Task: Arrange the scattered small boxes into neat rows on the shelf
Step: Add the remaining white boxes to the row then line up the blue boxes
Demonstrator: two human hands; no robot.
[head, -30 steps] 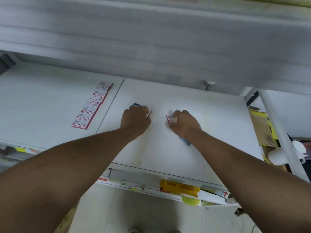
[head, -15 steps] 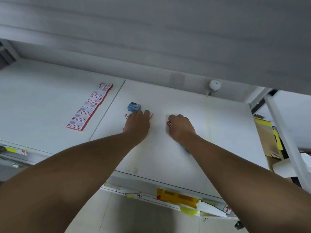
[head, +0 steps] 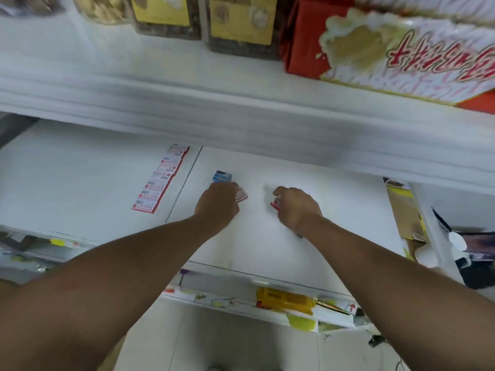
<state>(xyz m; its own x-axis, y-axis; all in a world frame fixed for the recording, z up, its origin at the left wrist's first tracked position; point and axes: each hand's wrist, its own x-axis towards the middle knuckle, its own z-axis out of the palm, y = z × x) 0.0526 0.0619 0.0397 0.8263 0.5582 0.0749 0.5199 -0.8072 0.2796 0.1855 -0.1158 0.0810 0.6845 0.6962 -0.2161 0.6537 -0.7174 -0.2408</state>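
Head view of a white shelf (head: 334, 236) with both forearms reaching in from the near edge. The left hand (head: 218, 203) lies knuckles-up over a red-and-white box (head: 242, 194), whose right corner shows past the knuckles; the fingers are curled down over it and appear to grip it, though the contact itself is hidden. Just beyond this hand, touching or nearly touching its far side, stands a small blue box (head: 221, 176). The right hand (head: 297, 207) is curled around a second red box (head: 276, 205), of which only the left end shows at the thumb side; a sliver of something bluish shows under the wrist, too small to identify. On the left shelf panel, well apart from the hands, a finished row of red-and-white boxes (head: 160, 180) runs from near to far alongside the panel seam (head: 184, 183). A yellow price-tag holder (head: 284, 299) sits on the shelf's near rail, and large red and yellow packages (head: 388, 41) occupy the shelf above.

Handling, as a judgement: the boxes look like thin printed card, very light and stiff enough for a gentle pinch yet easily dented by a hard one. The glossy faces would probably slide readily on the smooth shelf, so a nudge with flat fingers may suffice. For lifting, the opposite long edges seem the best place to hold; the upright blue one looks easy to topple.
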